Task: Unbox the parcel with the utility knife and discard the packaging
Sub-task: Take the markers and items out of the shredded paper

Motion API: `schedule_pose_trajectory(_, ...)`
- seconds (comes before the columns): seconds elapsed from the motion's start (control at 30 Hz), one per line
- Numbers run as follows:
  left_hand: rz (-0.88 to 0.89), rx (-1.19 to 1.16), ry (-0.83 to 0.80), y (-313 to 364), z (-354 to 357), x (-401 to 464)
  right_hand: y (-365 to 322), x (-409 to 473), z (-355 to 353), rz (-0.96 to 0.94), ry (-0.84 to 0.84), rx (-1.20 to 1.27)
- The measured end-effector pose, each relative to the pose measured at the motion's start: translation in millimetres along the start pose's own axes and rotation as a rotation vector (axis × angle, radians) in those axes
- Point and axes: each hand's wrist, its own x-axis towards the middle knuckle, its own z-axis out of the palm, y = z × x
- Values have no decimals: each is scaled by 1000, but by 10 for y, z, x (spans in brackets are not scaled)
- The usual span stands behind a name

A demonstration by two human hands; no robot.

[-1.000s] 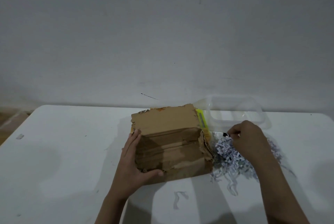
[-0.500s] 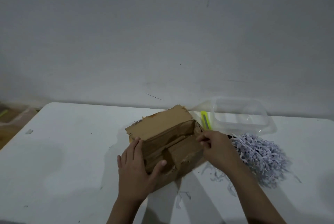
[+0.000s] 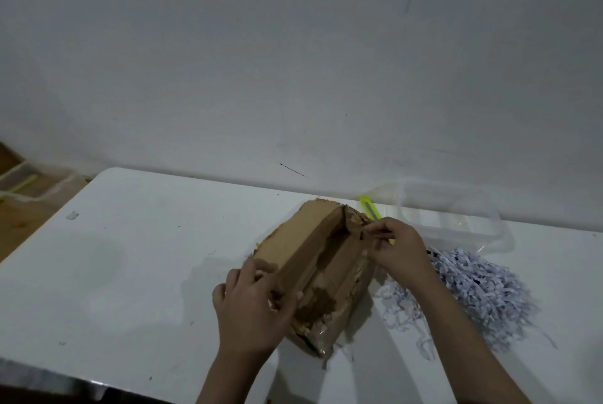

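A torn brown cardboard box (image 3: 313,260) lies open and turned diagonally on the white table (image 3: 137,266). My left hand (image 3: 251,309) grips the box's near left flap, with the thumb inside the opening. My right hand (image 3: 394,247) pinches the torn far right corner of the box. A yellow utility knife (image 3: 368,208) lies behind the box, partly hidden by it and by my right hand. A heap of pale purple shredded paper (image 3: 479,286) sits to the right of the box.
A clear plastic container (image 3: 453,221) stands at the back right against the wall. Loose paper strips (image 3: 401,309) lie in front of the heap. The table's left edge drops to a wooden floor (image 3: 19,217).
My right hand left the shredded paper and came to the box's far right corner. The box has swung round to a diagonal, and my left hand now curls over its left flap.
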Motion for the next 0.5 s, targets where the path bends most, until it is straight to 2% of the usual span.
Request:
schedule_pose_trajectory(0.27,25,35,-53,103,-55,54,31,124,73,-57,35,179)
schedule_pose_trajectory(0.5,113,25,-324,205,-100,65,188,272,100,-59,-15,297)
